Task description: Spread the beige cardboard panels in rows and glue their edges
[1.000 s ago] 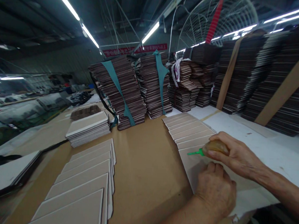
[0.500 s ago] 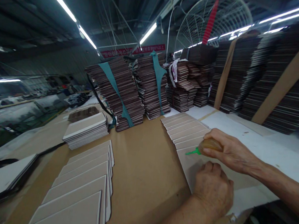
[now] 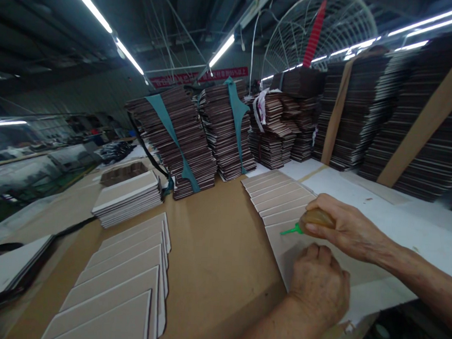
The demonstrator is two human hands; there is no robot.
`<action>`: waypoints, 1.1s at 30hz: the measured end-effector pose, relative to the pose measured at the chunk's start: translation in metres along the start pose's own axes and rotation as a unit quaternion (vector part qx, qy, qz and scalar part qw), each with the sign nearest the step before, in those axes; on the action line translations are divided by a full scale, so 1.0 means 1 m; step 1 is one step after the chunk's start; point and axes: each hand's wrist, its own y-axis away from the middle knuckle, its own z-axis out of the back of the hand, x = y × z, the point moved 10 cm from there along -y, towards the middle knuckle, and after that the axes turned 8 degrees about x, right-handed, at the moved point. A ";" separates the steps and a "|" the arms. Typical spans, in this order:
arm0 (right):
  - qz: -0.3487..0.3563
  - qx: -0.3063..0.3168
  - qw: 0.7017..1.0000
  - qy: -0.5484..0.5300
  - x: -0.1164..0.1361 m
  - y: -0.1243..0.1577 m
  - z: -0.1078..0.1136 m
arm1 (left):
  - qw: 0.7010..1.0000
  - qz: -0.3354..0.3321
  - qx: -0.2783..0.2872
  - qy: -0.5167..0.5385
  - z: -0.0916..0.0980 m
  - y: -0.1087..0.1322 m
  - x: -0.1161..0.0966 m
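Note:
My right hand point(image 3: 348, 227) is wrapped around a squeeze bottle point(image 3: 317, 222) of amber liquid. The bottle lies nearly level, and its green nozzle point(image 3: 291, 229) points left, low over the front panel of an overlapping row of beige board panels point(image 3: 284, 215). Just nearer to me, my left hand point(image 3: 321, 279) rests knuckles-up on that same front panel. Its fingers are curled under, so the fingertips and anything between them are hidden.
Another fanned row of beige panels point(image 3: 108, 306) lies to the left on the brown board point(image 3: 220, 252). Behind it sits a neat panel stack point(image 3: 129, 199). Tall strapped stacks of dark boards point(image 3: 174, 140) line the back, with a large caged fan point(image 3: 321, 31) above.
The whole view has shifted very slightly. Both hands and the bottle keep the same places over the front panel.

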 end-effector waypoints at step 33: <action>-0.195 -0.083 0.975 0.068 -0.107 0.046 0.079 | 1.000 -0.020 0.011 0.010 -0.003 -0.001 -0.002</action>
